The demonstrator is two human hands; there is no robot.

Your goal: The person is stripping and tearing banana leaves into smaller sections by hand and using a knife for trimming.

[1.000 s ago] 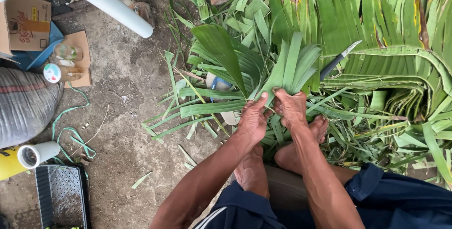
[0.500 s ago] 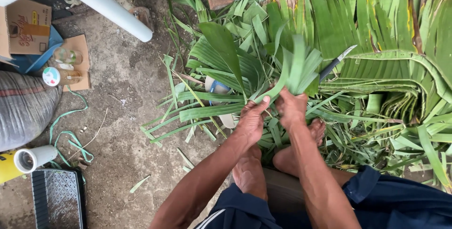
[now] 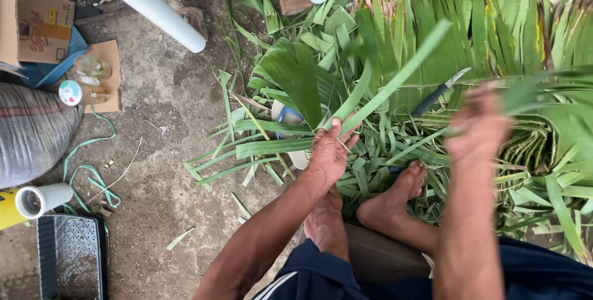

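On the concrete floor point(image 3: 154, 170) at far left lie a grey sack point(image 3: 31, 130) and a cardboard box point(image 3: 37, 25); toward the middle, the left hand point(image 3: 330, 152) pinches a long green leaf strip point(image 3: 395, 81) — its tip slanting up-right — while the right hand point(image 3: 479, 124), blurred, grips more leaves point(image 3: 543, 99) beside a knife point(image 3: 440, 92).

Knife point(image 3: 440, 92) on leaf pile point(image 3: 494, 41), behind feet point(image 3: 389, 201).
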